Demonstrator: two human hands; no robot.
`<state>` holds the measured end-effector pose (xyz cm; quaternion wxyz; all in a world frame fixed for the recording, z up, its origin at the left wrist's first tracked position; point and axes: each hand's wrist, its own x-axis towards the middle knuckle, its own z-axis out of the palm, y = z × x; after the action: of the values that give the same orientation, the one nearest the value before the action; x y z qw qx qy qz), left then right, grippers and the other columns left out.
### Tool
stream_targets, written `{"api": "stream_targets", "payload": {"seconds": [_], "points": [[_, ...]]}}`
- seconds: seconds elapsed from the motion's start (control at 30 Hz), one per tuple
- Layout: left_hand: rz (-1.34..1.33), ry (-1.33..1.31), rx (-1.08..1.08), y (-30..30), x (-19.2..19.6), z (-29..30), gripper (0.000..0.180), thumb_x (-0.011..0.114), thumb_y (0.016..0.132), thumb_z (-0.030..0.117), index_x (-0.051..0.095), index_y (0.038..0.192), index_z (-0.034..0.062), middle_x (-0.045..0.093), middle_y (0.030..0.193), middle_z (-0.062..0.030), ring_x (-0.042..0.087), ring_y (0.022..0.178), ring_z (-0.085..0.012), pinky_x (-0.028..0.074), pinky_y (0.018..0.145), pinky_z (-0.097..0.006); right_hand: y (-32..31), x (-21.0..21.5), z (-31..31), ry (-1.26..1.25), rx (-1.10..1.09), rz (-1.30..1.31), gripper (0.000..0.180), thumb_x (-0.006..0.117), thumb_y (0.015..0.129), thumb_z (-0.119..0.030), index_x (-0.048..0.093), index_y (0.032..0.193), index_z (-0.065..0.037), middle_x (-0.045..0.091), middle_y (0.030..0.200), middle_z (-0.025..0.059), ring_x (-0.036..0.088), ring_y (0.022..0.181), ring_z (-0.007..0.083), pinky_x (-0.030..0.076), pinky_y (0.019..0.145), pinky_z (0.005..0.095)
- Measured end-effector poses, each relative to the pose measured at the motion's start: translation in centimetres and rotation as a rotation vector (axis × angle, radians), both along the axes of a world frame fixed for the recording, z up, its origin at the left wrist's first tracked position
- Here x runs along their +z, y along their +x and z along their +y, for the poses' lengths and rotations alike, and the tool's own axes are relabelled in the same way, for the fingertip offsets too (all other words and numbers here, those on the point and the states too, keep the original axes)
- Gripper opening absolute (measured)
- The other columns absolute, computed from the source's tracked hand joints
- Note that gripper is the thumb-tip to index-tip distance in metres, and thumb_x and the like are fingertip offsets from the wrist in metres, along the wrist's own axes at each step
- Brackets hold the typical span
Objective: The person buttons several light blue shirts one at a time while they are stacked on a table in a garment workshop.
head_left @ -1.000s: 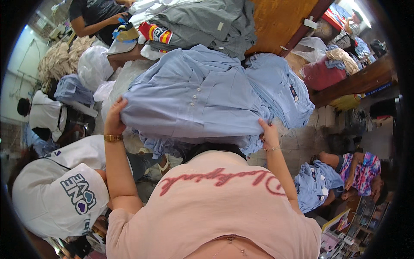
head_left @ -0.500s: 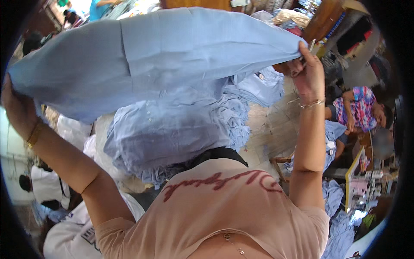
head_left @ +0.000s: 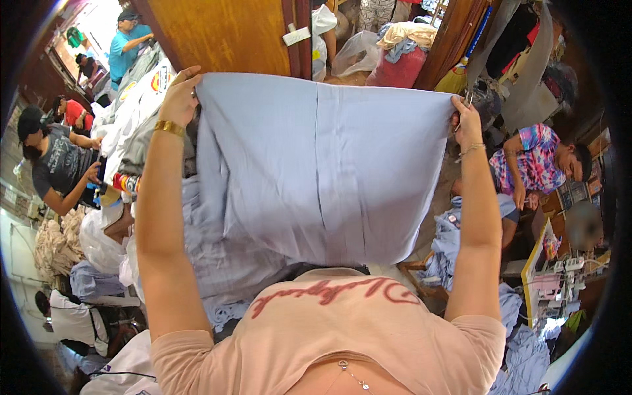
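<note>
A light blue garment [head_left: 270,151] hangs spread out in front of me, with a vertical fold or seam down its middle. My left hand [head_left: 179,99] pinches its upper left corner. At the upper right corner, my right hand [head_left: 467,124] grips the cloth between thumb and fingers. A slim shiny metal tool [head_left: 469,99] pokes out beside the right fingertips; its kind is unclear. Behind and below the hanging cloth lies a pile of light blue garments [head_left: 230,263], mostly covered by it.
On the right sits a person in a patterned shirt [head_left: 540,155], near blue garments [head_left: 444,247] and a yellow-edged table [head_left: 530,263]. Left, a person in dark clothes [head_left: 59,158] stands by heaped cloth. A wooden door [head_left: 217,36] and a red sack [head_left: 395,68] are ahead.
My left hand has moved right and up from the far left edge, bringing the garment's corners closer together. The cloth now hangs down lower in front of me, over the pile.
</note>
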<state>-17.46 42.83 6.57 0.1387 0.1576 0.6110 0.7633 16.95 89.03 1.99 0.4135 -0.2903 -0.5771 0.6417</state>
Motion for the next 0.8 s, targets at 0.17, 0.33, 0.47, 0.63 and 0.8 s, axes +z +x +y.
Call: {"api": "stream_targets", "payload": {"seconds": [0.17,0.33,0.47,0.63,0.8], "points": [[0.225,0.158,0.104,-4.0,-1.9,4.4,0.021,0.043,0.089,0.004,0.055,0.106,0.0047,0.056,0.095,-0.0033,0.049,0.090,-0.0119,0.034,0.087,-0.023,-3.8,-4.7,3.7,-0.157,0.068,0.311,0.009,0.062,0.080,-0.013,0.057,0.085,-0.008,0.040,0.056,-0.0055,0.037,0.044,0.0068,0.029,0.041,0.0212],[0.518,-0.412,0.196,-0.5,-10.0,5.9,0.021,0.040,0.087,0.005,0.059,0.096,0.0058,0.058,0.099,-0.0020,0.050,0.096,-0.0151,0.033,0.090,-0.027,-2.3,-15.6,3.3,-0.071,0.068,-0.127,0.011,0.061,0.076,-0.014,0.052,0.075,-0.008,0.041,0.056,-0.0044,0.035,0.043,0.0066,0.027,0.039,0.0226],[0.519,-1.015,0.103,0.4,-20.3,5.7,0.022,0.041,0.081,0.006,0.061,0.090,0.0103,0.060,0.098,-0.0170,0.055,0.094,-0.0326,0.043,0.080,-0.039,-1.0,-32.6,5.1,0.153,0.221,-0.669,0.019,0.057,0.074,-0.015,0.064,0.089,-0.005,0.055,0.065,0.0067,0.051,0.052,0.0150,0.040,0.045,0.0275],[0.427,-1.542,0.180,4.0,-28.4,2.4,0.035,0.037,0.084,0.013,0.051,0.116,0.0069,0.050,0.116,-0.0204,0.047,0.110,-0.0368,0.039,0.093,-0.043,-2.8,-35.9,-2.7,0.262,0.529,-1.110,0.024,0.056,0.079,-0.022,0.065,0.092,-0.004,0.065,0.084,0.0124,0.061,0.071,0.0232,0.047,0.066,0.0319],[0.253,-0.886,-0.204,15.7,-19.3,0.3,0.034,0.048,0.087,0.015,0.050,0.119,0.0022,0.056,0.115,-0.0133,0.055,0.104,-0.0265,0.041,0.092,-0.035,-2.0,-33.2,-8.5,-0.225,0.963,-0.741,0.020,0.053,0.087,-0.018,0.062,0.101,-0.007,0.060,0.085,0.0041,0.044,0.047,0.0081,0.035,0.043,0.0211]]}}
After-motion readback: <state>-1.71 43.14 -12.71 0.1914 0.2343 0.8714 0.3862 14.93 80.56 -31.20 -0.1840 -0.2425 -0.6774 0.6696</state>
